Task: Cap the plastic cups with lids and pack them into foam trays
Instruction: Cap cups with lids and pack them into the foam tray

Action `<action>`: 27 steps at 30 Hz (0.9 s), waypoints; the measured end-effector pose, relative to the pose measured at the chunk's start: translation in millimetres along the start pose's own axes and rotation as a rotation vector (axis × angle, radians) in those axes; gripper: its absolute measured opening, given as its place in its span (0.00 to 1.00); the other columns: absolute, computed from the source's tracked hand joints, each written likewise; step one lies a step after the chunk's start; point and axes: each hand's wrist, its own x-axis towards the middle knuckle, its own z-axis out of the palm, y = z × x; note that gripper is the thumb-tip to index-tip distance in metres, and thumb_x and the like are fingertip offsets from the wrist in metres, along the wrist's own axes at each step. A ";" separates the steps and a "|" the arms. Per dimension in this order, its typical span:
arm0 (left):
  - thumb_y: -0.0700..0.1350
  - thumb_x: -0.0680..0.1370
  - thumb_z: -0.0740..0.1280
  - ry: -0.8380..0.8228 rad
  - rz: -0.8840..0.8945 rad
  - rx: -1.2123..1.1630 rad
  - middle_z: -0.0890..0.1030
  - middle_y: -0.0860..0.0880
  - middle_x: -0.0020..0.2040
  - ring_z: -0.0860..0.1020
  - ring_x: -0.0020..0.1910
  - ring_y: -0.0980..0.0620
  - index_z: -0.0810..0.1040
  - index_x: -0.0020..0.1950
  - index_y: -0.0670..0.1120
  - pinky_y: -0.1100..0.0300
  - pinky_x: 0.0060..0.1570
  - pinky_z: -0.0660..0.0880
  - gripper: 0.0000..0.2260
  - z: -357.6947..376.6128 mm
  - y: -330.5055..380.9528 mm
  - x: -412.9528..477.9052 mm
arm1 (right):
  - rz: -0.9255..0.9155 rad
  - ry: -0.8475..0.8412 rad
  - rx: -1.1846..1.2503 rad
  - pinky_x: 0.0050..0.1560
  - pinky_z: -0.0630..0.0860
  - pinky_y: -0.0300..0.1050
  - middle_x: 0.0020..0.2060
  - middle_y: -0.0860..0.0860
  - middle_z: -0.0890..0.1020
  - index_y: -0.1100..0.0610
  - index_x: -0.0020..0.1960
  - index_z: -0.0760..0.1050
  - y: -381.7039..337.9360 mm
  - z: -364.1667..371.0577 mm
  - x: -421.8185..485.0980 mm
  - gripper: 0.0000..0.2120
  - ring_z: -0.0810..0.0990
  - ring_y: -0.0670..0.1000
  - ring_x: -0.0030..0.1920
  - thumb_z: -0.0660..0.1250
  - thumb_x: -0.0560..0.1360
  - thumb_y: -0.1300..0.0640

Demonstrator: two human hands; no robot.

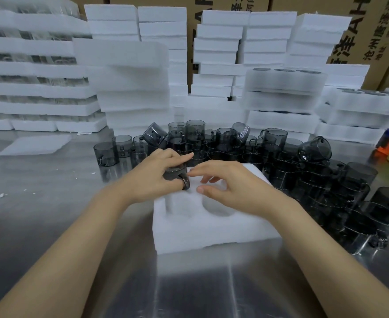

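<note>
While left fingers wrap cup, over tray

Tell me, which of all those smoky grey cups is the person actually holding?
The cup in the left hand, over the far left corner of the foam tray. Every other cup sits untouched in the pile on the steel table.

Both bare forearms enter from the lower edge of the view and converge toward the centre. Left hand: palm down, fingers curled over a dark cup, index finger stretched forward across its top. Right hand: palm down, fingers loosely bent and pointing leftward, thumb beneath them, holding nothing.
</note>
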 end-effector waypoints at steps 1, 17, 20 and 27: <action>0.56 0.72 0.63 -0.032 -0.007 -0.034 0.71 0.59 0.60 0.65 0.63 0.58 0.64 0.74 0.56 0.68 0.63 0.59 0.30 -1.5 0.1 -1.4 | 0.003 -0.002 -0.008 0.53 0.69 0.26 0.61 0.41 0.77 0.49 0.65 0.75 0.0 0.0 0.2 0.16 0.77 0.39 0.50 0.66 0.78 0.54; 0.48 0.79 0.66 -0.159 0.023 -0.149 0.78 0.57 0.60 0.73 0.61 0.60 0.77 0.64 0.55 0.55 0.65 0.68 0.13 2.9 7.0 0.0 | 0.046 0.006 0.007 0.54 0.74 0.36 0.57 0.42 0.79 0.50 0.63 0.77 4.6 2.6 1.3 0.14 0.77 0.39 0.49 0.66 0.78 0.53; 0.45 0.80 0.64 -0.182 0.038 -0.201 0.77 0.55 0.60 0.76 0.55 0.61 0.77 0.65 0.51 0.60 0.62 0.69 0.14 4.2 8.2 -0.9 | 0.052 0.064 -0.044 0.54 0.75 0.40 0.54 0.42 0.80 0.50 0.61 0.78 3.8 1.6 1.2 0.12 0.78 0.40 0.49 0.66 0.78 0.54; 0.46 0.84 0.55 -0.132 -0.074 -0.194 0.69 0.69 0.62 0.62 0.56 0.83 0.72 0.70 0.53 0.86 0.53 0.55 0.15 8.8 0.4 3.2 | 0.431 0.508 -0.306 0.52 0.75 0.46 0.55 0.49 0.82 0.53 0.57 0.80 31.8 -20.3 -1.8 0.14 0.78 0.52 0.55 0.60 0.76 0.60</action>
